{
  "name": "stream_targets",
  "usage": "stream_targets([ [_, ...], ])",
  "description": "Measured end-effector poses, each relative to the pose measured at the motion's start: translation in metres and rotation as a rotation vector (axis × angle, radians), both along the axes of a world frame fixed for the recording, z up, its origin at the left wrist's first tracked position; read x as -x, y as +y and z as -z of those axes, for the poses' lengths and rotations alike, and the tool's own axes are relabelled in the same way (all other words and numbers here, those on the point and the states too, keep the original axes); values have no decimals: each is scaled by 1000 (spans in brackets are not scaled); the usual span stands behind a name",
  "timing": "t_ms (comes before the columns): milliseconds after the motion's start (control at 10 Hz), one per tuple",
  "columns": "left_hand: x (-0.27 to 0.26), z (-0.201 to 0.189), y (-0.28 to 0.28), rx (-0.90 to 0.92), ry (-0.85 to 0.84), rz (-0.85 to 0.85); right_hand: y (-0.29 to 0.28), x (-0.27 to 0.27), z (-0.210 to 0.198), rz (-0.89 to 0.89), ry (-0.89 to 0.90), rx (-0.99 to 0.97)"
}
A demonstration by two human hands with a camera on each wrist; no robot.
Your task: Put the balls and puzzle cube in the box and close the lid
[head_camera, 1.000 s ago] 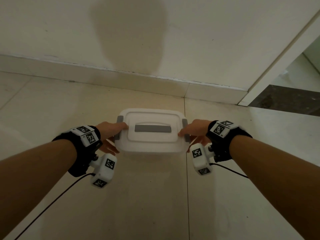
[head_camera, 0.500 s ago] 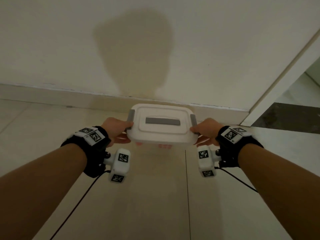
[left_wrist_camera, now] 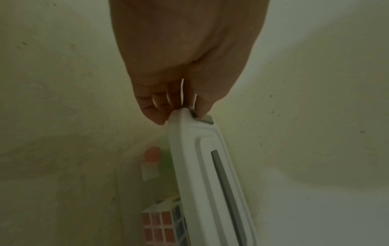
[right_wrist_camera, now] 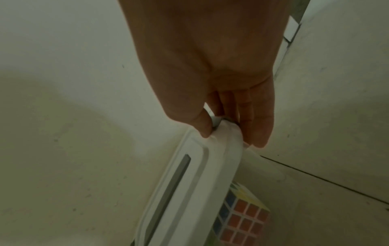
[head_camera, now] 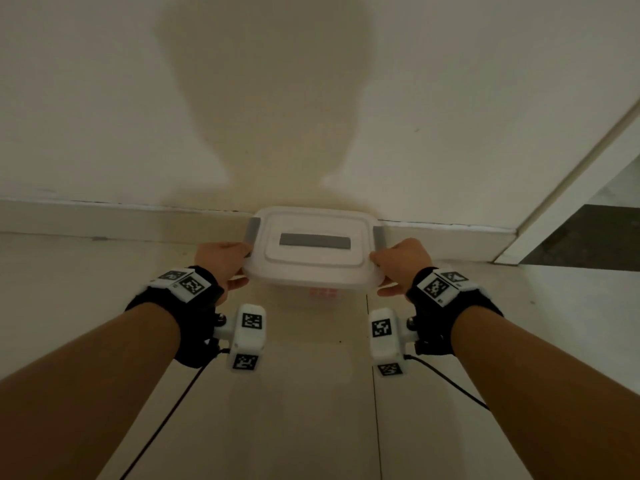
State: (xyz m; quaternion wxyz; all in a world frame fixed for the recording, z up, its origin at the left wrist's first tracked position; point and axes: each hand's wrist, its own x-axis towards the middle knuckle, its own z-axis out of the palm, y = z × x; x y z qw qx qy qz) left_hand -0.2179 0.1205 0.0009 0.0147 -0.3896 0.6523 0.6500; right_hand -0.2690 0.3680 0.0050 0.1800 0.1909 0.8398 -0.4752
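Both hands, left hand [head_camera: 221, 259] and right hand [head_camera: 403, 261], pinch the lid's [head_camera: 313, 247] ends; lower it level onto the box [left_wrist_camera: 130, 183], then press the grey clips [head_camera: 251, 230].

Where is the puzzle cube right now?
The puzzle cube sits inside the translucent box, under its white lid, near the front wall, between the left hand and right hand.

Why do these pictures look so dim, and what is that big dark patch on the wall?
Head view: dim, yellowish light; the patch is a soft shadow on the wall, above the box. Left wrist view: murky and greenish, the left hand blurred. Right wrist view: equally dim, the puzzle cube sharper than the right hand.
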Motion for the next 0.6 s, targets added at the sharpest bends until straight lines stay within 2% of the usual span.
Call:
stream_targets([
  [200,6,17,-1,-39,25,2,3,7,10,-2,17,13],
  [500,7,19,-1,-22,-12,10,5,3,15,-23,45,23],
  [600,3,14,-2,8,-52,22,11,0,11,7,84,-93],
])
